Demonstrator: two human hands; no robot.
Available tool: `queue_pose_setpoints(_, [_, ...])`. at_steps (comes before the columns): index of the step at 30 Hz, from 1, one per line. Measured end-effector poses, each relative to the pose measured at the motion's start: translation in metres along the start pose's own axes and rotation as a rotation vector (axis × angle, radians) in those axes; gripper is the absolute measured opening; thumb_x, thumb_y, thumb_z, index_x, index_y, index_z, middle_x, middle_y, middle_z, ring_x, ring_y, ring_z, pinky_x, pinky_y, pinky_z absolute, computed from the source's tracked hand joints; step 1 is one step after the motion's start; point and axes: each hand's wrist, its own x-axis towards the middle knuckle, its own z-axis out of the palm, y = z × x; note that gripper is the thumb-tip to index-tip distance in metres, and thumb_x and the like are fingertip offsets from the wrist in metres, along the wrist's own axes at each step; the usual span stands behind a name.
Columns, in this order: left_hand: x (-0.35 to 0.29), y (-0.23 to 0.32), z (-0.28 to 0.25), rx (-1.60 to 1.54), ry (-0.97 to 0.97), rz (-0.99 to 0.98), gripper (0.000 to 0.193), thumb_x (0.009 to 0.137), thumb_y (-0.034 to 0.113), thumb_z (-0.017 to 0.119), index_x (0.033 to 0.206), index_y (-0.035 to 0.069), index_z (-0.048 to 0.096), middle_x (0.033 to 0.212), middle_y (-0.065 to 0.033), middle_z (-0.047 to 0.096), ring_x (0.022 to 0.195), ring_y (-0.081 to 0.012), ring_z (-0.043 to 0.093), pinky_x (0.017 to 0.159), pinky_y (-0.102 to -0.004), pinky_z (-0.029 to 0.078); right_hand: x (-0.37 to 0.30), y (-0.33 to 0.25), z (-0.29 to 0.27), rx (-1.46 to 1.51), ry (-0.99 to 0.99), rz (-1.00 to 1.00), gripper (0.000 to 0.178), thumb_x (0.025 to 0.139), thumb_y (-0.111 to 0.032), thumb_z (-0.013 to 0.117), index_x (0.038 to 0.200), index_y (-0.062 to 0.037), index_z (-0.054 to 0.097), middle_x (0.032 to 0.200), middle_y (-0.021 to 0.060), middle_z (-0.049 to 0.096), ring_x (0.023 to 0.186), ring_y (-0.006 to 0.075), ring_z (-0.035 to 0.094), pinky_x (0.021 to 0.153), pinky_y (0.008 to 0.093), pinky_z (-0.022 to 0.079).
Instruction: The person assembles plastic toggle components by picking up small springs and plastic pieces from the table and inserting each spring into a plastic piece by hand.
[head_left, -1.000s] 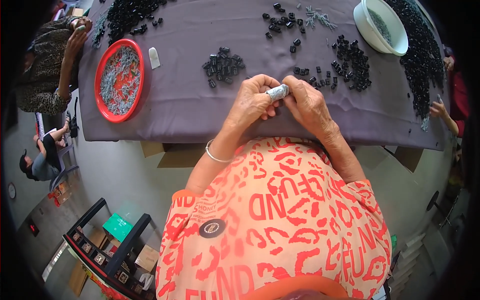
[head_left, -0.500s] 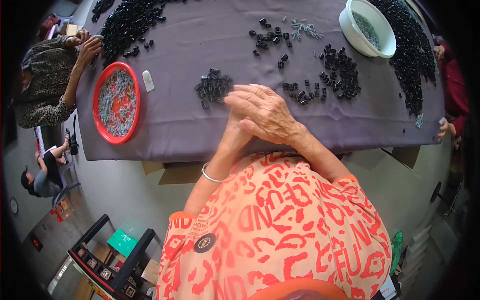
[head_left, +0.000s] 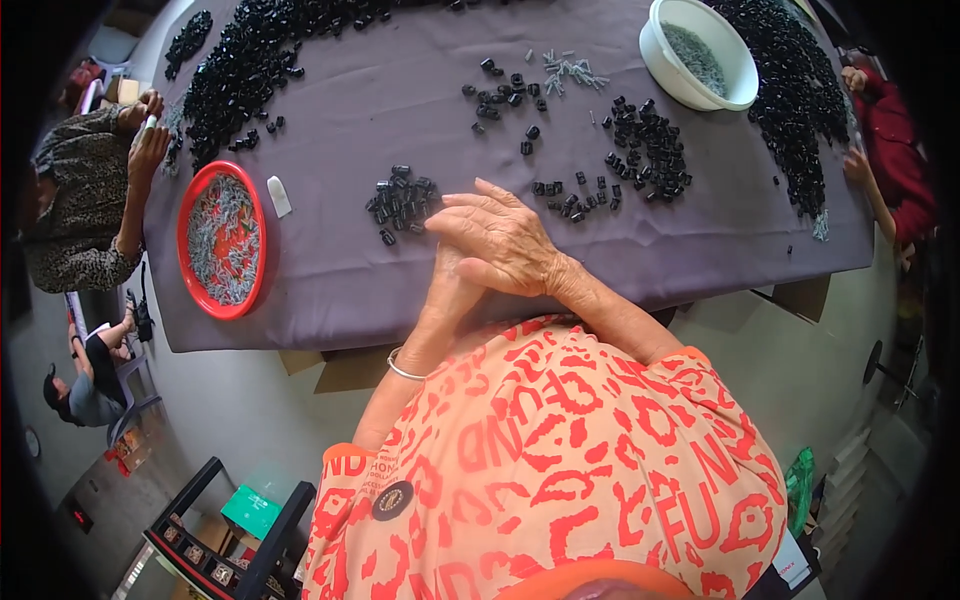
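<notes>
My right hand lies across my left hand at the near edge of the cloth. Its fingers are stretched out and hold nothing. The fingers of my left hand are hidden beneath it; a silver bangle circles that wrist. Just beyond the fingertips sits a small pile of black plastic caps. To the right, loose black caps and a thicker cluster of them are spread over the cloth. More caps lie farther off, beside a few thin grey pins.
A red tray of grey pins stands left, beside a white rounded piece. A white bowl of pins stands at the right. Large black heaps line the far left. Co-workers' hands are at both table ends.
The whole view has shifted, so the table's things sit lower on the left and farther left overall. My hands stay crossed. The co-worker's hand at the right has moved farther up the table edge.
</notes>
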Motion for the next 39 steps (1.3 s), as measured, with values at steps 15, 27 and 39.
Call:
queue_pose_setpoints(15, [0.012,0.034,-0.023,0.101,0.064,-0.354,0.017,0.079,0.003,0.060,0.096,0.001,0.061,0.077,-0.0108,0.063,0.057,-0.0183,0.062,0.052,-0.0322,0.048,-0.009,0.091,-0.091,-0.789,0.225,0.472,0.011,0.073,-0.022,0.067,0.080,-0.0150,0.063,0.085,0.0001,0.054,0.089,0.0211,0.050,0.078,0.0381,0.037])
queue_pose_setpoints(27, [0.050,0.029,-0.004,0.526,0.077,0.093,0.014,0.072,0.010,0.067,0.086,0.008,0.065,0.080,-0.0102,0.059,0.070,-0.0286,0.060,0.061,-0.0383,0.048,-0.033,0.055,-0.085,-0.358,0.430,0.270,0.010,0.079,0.004,0.059,0.087,-0.0003,0.053,0.078,0.0112,0.057,0.071,0.0267,0.059,0.064,0.0336,0.048])
queue_pose_setpoints(39, [0.079,0.051,0.050,0.588,-0.119,0.216,0.016,0.071,0.018,0.071,0.086,0.011,0.068,0.082,-0.0059,0.059,0.084,-0.0246,0.056,0.072,-0.0354,0.048,-0.067,0.028,-0.094,-0.116,0.485,0.434,0.011,0.080,0.004,0.061,0.090,-0.0004,0.059,0.077,0.0074,0.057,0.064,0.0161,0.055,0.060,0.0271,0.044])
